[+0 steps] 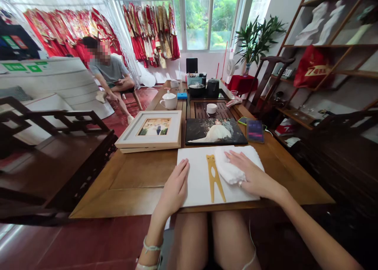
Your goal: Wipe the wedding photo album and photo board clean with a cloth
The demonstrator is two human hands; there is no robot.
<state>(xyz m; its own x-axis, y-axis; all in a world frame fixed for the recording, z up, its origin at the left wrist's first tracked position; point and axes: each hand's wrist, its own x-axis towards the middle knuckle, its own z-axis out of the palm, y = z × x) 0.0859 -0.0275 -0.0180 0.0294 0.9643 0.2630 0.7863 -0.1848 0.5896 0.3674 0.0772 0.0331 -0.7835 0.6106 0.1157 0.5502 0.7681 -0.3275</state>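
Lower centre: our left hand [175, 187] lies flat, empty, likely steadying the board [196, 183]; our right hand [252, 175], loosely spread, rests on the cloth [227, 169].

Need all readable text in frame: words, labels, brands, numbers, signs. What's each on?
"7": red bag on the shelf; the characters after it are too blurred.
"7": smaller bag below, rest unreadable.
Green signs at left: too blurred.
Phone screen: pixelated, unreadable.
White cloth, yellow tool: no text visible.
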